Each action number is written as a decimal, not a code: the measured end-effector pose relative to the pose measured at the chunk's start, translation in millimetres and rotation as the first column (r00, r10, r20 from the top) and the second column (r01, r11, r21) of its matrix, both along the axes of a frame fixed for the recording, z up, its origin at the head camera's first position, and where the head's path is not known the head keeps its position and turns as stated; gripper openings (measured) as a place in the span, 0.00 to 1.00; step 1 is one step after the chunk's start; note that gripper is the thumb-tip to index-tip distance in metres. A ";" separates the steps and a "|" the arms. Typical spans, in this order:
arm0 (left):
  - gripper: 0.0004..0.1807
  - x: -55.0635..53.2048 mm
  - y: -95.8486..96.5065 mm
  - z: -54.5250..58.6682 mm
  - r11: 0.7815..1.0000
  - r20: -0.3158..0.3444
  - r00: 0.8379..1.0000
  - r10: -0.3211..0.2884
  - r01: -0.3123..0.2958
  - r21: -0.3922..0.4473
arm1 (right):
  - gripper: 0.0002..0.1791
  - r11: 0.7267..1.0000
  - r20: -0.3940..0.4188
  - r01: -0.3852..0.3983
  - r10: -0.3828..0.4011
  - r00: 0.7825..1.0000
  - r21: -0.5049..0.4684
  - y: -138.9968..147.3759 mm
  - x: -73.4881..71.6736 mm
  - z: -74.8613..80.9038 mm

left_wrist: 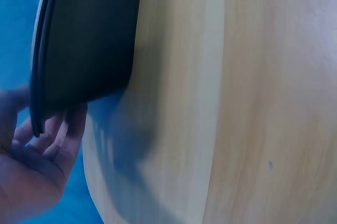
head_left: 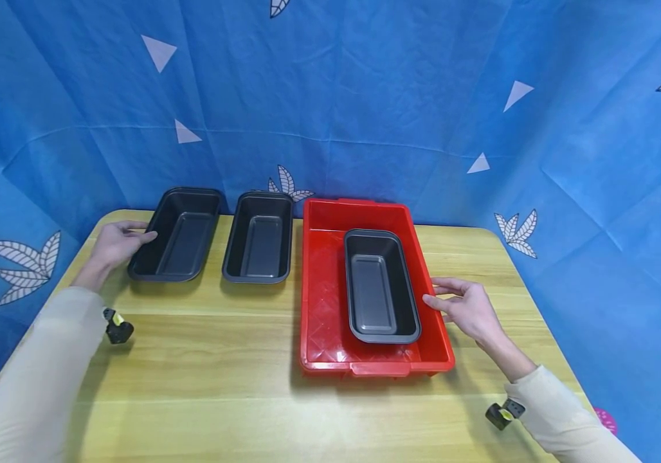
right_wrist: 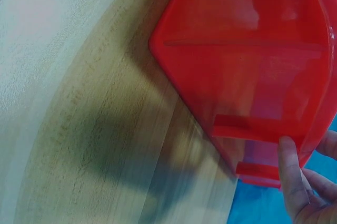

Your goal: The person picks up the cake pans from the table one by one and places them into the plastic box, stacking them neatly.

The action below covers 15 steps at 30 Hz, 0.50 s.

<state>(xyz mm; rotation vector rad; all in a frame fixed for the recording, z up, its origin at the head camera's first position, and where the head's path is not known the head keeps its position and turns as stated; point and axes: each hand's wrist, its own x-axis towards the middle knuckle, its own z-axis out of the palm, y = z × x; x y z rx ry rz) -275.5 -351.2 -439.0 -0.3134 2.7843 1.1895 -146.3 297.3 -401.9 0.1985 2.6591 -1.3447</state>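
At the table's far left is a dark grey loaf pan (head_left: 182, 238), its side filling the upper left of the left wrist view. My left hand (head_left: 117, 243) grips its left rim, thumb on the upper side and fingers against the outer wall. Whether that pan is raised off the table I cannot tell. A red plastic tray (head_left: 325, 289) stands right of centre, with another loaf pan (head_left: 372, 292) inside it toward the right. My right hand (head_left: 469, 310) holds the tray's right rim, thumb over the edge and fingers along the outside wall (right_wrist: 237, 82).
A third loaf pan (head_left: 258, 238) stands between the held pan and the red tray. Everything is on a light wooden table (head_left: 220, 386). A blue patterned cloth (head_left: 330, 83) hangs close behind the table and on both sides.
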 end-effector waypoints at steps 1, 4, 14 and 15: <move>0.36 0.0 0.8 -0.4 1.000 0.002 1.000 0.007 -0.007 0.006 | 0.34 1.000 0.000 -0.002 0.002 1.000 0.001 0.0 -0.1 0.0; 0.34 -0.2 2.2 -1.1 1.000 0.013 1.000 0.018 -0.019 0.018 | 0.34 1.000 -0.002 -0.004 0.004 1.000 -0.003 -0.2 -0.3 -0.3; 0.31 -1.5 3.2 -0.3 0.999 0.027 0.999 0.032 -0.033 0.037 | 0.35 1.000 0.004 0.000 0.000 1.000 -0.012 0.2 -0.8 -1.3; 0.31 -1.6 3.3 -0.3 0.999 0.026 0.999 0.032 -0.033 0.036 | 0.35 1.000 0.004 0.000 0.000 1.000 -0.015 0.4 -0.9 -2.1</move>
